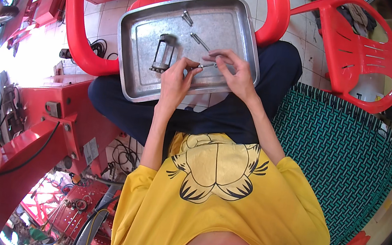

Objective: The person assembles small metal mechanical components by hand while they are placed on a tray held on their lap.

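Over the near part of a shallow metal tray (128, 78), my left hand (176, 79) pinches one end of a slim metal bolt (207, 65). The thumb and a finger of my right hand (239, 76) close on its other end, the remaining fingers loosely stretched. A cylindrical metal part with an open, cage-like side and a toothed lower end (163, 53) stands or lies in the tray beside my left hand; I cannot tell which. Long bolts (199, 41) lie just beyond my right hand, and shorter bolts (187, 18) rest nearer the tray's far side.
The tray sits across my knees and a red plastic chair (79, 22). Another red chair (344, 52) stands at the right, behind a green woven seat (332, 152). Red metal machinery (55, 126) is close on my left, with black cables (124, 155) on the floor.
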Available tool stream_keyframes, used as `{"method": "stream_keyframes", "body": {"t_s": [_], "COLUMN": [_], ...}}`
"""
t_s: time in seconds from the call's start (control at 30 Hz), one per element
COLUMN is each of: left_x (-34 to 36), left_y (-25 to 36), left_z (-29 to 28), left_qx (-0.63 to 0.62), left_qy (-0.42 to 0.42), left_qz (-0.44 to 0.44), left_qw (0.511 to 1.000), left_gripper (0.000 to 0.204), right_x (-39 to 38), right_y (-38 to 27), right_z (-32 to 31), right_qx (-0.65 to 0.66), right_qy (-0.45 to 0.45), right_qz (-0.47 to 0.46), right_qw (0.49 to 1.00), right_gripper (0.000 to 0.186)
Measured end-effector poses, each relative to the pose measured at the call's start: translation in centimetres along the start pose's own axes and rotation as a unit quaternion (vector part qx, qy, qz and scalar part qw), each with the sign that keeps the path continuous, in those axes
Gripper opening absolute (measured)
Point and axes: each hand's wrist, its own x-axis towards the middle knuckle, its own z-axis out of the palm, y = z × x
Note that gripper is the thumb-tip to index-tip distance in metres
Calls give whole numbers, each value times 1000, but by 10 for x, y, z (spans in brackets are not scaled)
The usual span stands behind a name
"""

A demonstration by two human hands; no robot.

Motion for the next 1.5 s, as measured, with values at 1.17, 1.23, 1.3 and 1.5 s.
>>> {"method": "stream_keyframes", "body": {"t_s": [1.17, 1.23, 1.3, 1.5], "left_x": [0, -1, -1, -1], "left_y": [-5, -5, -5, -7], "left_z": [4, 3, 2, 4], "left_qx": [-25, -22, -19, -29], "left_qy": [34, 34, 33, 32], "left_qz": [48, 43, 39, 41], "left_qw": [998, 998, 999, 998], "left_gripper": [18, 18, 17, 17], "right_x": [-1, -1, -3, -2], "right_y": [2, -7, -6, -9], "right_z": [1, -1, -5, -1], "right_qx": [2, 38, 27, 25], "right_qy": [-7, -12, -8, -7], "right_qz": [16, 92, 112, 83], "right_qw": [1000, 995, 993, 996], "right_gripper": [30, 30, 29, 28]}}
